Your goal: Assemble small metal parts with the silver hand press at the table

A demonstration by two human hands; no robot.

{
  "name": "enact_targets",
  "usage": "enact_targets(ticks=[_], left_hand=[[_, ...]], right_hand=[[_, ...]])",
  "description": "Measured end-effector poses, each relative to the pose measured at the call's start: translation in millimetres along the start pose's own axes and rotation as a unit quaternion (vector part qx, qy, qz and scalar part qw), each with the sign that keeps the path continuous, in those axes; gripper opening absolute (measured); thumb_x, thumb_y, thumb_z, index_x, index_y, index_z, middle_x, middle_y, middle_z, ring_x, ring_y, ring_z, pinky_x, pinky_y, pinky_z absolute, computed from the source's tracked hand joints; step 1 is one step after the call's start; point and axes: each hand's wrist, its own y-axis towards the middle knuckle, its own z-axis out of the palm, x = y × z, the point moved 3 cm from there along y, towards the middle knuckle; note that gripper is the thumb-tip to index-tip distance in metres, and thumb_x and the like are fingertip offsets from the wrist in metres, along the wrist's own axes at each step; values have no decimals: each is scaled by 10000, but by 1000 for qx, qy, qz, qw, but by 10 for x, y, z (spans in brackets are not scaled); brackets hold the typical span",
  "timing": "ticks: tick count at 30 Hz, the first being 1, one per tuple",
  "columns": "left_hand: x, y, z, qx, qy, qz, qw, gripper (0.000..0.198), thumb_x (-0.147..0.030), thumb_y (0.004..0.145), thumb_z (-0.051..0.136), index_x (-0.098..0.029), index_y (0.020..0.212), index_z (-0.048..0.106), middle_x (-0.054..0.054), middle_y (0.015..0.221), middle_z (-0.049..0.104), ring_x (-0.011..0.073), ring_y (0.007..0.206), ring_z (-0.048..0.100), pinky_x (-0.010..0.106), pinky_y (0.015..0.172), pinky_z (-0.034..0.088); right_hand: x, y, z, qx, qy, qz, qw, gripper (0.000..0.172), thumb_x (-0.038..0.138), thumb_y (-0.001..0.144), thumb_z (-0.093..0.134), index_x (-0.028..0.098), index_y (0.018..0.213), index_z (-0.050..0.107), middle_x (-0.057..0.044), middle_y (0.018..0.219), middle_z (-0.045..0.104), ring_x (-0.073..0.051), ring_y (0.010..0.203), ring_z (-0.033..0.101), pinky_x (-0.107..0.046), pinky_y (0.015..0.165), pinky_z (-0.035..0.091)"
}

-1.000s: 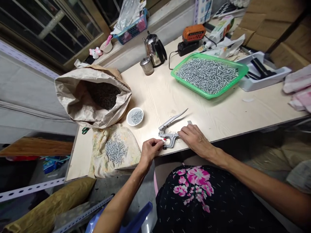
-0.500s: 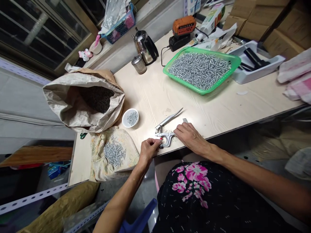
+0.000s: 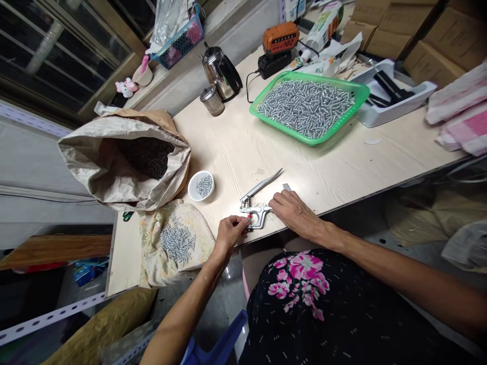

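Note:
Metal press pliers [image 3: 257, 201] lie on the pale table [image 3: 342, 167] near its front edge, upper handle raised. My right hand [image 3: 292, 212] rests on the lower handle and holds it down. My left hand [image 3: 230, 231] pinches something small at the pliers' red-tipped jaw; what it holds is too small to name. A small white bowl of screws [image 3: 201, 185] stands to the left. A pile of silver screws [image 3: 177, 240] lies on a floral cloth [image 3: 160, 263] at the table's left corner.
An open paper sack of dark pieces [image 3: 129, 157] stands at the left. A green basket of screws [image 3: 309, 106] sits further back, with a kettle [image 3: 222, 72], a metal cup [image 3: 211, 100], a battery charger [image 3: 279, 46] and a white tray [image 3: 395, 91] behind. Folded towels [image 3: 460, 111] lie at right.
The view has drifted so everything sits slightly left and lower. My hands stay at the pliers, the left one pinching at the jaw throughout.

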Motion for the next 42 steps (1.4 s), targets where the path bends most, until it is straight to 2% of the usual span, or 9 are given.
enact_targets(ticks=[7,10,13,23,31,37,42], left_hand=[[-154,93,-60,113,44,-38,992,394,-443,572,859,-115,642,652,-5,477,571,92,437,510,222,471,446],[-143,101,-63,86,16,-44,995,429,-467,547,869,-122,658,638,-20,471,562,90,419,500,234,470,461],[-103,84,-59,56,2,-33,998,463,-507,538,866,-130,661,626,-28,460,551,85,403,488,220,449,422],[-54,23,-74,63,32,15,997,524,-611,557,816,-133,704,660,-17,495,572,90,457,496,219,497,406],[-72,34,-96,87,59,4,994,507,-586,573,814,-132,725,645,-1,515,594,106,475,530,226,512,415],[-150,51,-128,153,130,-4,980,472,-573,596,797,-141,693,636,2,529,595,113,484,533,229,506,398],[-160,26,-119,165,154,-21,974,477,-589,615,767,-138,686,631,-6,507,578,113,468,532,223,493,397]], right_hand=[[1,10,4,10,2,0,1000,157,126,970,434,176,898,564,-63,904,551,-224,872,422,-357,789,315],[0,5,-17,9,1,9,1000,172,130,978,415,176,903,564,-66,907,543,-225,866,414,-356,781,325],[7,-2,-38,5,-5,11,1000,184,121,976,403,174,905,564,-69,910,537,-228,866,404,-359,784,332],[60,-7,-128,13,11,-22,1000,191,95,959,410,189,931,574,-71,917,547,-238,880,407,-386,817,339],[14,9,-53,42,36,3,998,181,75,949,417,186,917,557,-65,950,546,-224,886,410,-380,815,351],[34,17,-105,47,45,-16,998,184,74,951,424,185,921,567,-65,942,558,-228,914,422,-384,833,345],[16,13,-83,64,73,-4,995,185,72,944,424,188,924,567,-70,964,566,-232,920,423,-392,837,341]])
